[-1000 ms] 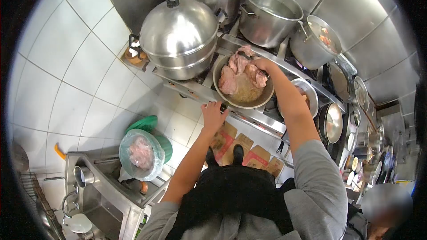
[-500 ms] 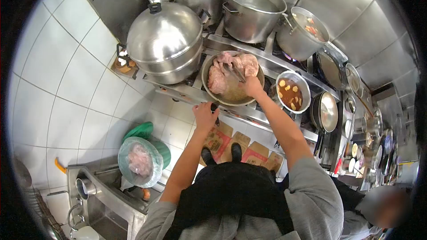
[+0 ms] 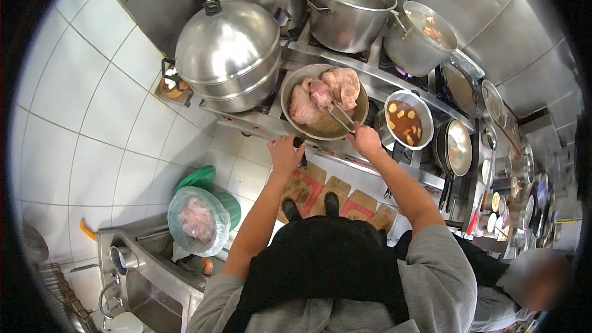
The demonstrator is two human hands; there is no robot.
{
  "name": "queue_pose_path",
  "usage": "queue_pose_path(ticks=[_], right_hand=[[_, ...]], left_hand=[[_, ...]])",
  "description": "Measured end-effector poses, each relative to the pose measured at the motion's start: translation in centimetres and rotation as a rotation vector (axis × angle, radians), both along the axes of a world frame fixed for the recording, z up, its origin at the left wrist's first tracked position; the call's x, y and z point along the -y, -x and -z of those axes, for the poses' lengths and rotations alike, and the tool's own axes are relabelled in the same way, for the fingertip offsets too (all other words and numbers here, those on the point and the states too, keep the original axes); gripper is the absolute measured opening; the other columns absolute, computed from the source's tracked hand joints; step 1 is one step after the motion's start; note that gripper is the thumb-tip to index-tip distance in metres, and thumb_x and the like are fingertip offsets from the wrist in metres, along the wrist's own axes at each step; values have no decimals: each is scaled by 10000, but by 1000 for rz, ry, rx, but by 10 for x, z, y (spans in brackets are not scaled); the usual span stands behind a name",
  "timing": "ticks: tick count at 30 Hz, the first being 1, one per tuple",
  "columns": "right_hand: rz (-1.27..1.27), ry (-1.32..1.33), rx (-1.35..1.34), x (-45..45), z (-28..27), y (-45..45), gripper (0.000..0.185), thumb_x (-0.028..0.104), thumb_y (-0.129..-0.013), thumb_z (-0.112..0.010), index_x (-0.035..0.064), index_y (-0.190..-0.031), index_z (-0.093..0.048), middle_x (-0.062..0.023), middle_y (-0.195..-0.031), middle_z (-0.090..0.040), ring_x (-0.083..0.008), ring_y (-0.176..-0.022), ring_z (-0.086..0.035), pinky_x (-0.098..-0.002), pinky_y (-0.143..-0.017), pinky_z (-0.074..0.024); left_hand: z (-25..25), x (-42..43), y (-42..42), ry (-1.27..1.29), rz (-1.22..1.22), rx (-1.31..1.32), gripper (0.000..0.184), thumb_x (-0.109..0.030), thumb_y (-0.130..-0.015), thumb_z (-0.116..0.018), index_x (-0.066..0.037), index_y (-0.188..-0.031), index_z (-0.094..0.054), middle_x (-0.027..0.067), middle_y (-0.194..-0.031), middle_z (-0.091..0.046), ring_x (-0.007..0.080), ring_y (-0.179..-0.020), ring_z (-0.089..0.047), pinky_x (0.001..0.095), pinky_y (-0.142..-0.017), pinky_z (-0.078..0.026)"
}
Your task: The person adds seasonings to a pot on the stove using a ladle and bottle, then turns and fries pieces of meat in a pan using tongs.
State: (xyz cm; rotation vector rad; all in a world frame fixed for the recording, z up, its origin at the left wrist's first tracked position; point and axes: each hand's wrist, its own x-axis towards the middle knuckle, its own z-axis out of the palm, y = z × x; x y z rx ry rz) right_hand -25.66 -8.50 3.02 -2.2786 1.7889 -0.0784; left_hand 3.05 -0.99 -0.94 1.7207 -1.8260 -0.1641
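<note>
My right hand [image 3: 367, 141] is closed on metal tongs [image 3: 341, 116], whose tips touch a piece of meat in the middle of a wide pan [image 3: 323, 132]. Large pieces of pink meat [image 3: 341, 85] lie in that pan with some liquid, on the stove. My left hand [image 3: 285, 153], at the stove's front edge, is wrapped round the pan's black handle [image 3: 300, 150]. To the right of the pan is a pot of brown sauce [image 3: 405, 124] with yellowish pieces floating in it.
A domed steamer [image 3: 228, 49] stands left of the pan, with large pots [image 3: 353, 18] behind. At lower left are a sink [image 3: 151, 296] and a lined green bin [image 3: 229, 209]. A co-worker [image 3: 493, 293] is at lower right, near stacked pans [image 3: 458, 148].
My right hand has drawn back from over the meat to the pan's near right edge, and the tongs now show. The meat pieces have shifted in the pan.
</note>
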Motion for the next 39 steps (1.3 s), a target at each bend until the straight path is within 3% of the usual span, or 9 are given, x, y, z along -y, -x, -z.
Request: queue_pose_path(ticks=[5, 14, 20, 22, 27, 33, 39], right_hand=[[-58, -32, -34, -5, -2, 21, 459, 348, -930, -677, 10, -1214, -550, -241, -996, -705, -430, -890, -704, -521, -752, -578], [-86, -100, -160, -21, 0, 36, 489, 338, -915, -695, 7, -1237, -535, -230, -1000, -699, -405, -915, -707, -508, -779, -581], [-170, -151, -276, -9, -13, 38, 399, 292, -886, -710, -12, -1124, -610, -223, -936, -719, -386, -879, -725, -486, -758, -595], [-173, -146, -272, -9, -25, 32, 245, 193, -899, -641, -14, -1025, -681, -219, -940, -733, -380, -882, -736, -476, -754, -605], [-247, -115, -312, -10, -35, 21, 217, 117, -910, -554, -3, -952, -729, -206, -941, -743, -364, -897, -744, -459, -755, -614], [-281, -107, -395, -6, -37, 4, 209, 152, -892, -603, 48, -932, -780, -177, -996, -758, -335, -937, -752, -428, -789, -613], [-198, -129, -390, -15, -76, 22, 226, 179, -876, -629, 24, -954, -773, -187, -991, -755, -344, -946, -748, -443, -810, -611]], left_hand=[[5, 6, -8, -28, 17, -24, 349, -349, -846, -727, -90, -1072, -667, 107, -957, -682, 307, -995, -624, 510, -943, -348], [1, 11, -15, -60, 20, 13, 361, -337, -847, -707, -64, -1080, -668, 125, -978, -667, 307, -1006, -620, 515, -963, -336], [12, 11, -12, -5, 50, -16, 396, -337, -840, -712, -33, -1091, -670, 137, -981, -667, 320, -998, -614, 492, -961, -343], [10, 11, -10, -4, 52, -28, 409, -335, -836, -716, -26, -1099, -670, 139, -980, -669, 321, -993, -613, 490, -958, -346], [7, 7, -7, -44, 30, -28, 411, -330, -828, -725, -19, -1090, -667, 139, -971, -673, 321, -982, -616, 493, -948, -353], [4, 8, -4, -33, -30, 65, 315, -324, -823, -729, -53, -968, -659, 126, -938, -675, 316, -966, -626, 493, -929, -356], [-10, 7, -3, -26, -11, 54, 273, -319, -817, -730, -68, -898, -656, 113, -893, -678, 309, -930, -638, 481, -912, -351]])
